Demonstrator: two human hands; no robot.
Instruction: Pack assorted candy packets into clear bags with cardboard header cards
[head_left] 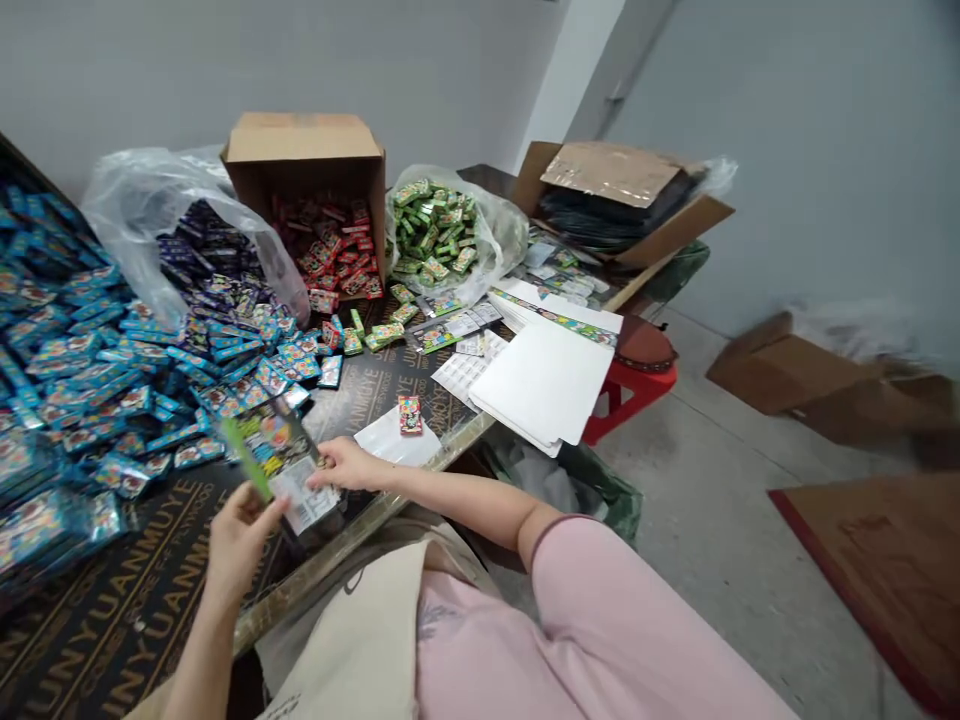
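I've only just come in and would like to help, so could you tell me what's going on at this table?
A seated person holds a clear-wrapped printed card over a black plywood table, with the left hand and the right hand both on it; a green strip sticks out beside it. Blue packets lie heaped nearby, with purple packets, red packets in a cardboard box, green packets in a plastic bag, and white card sheets.
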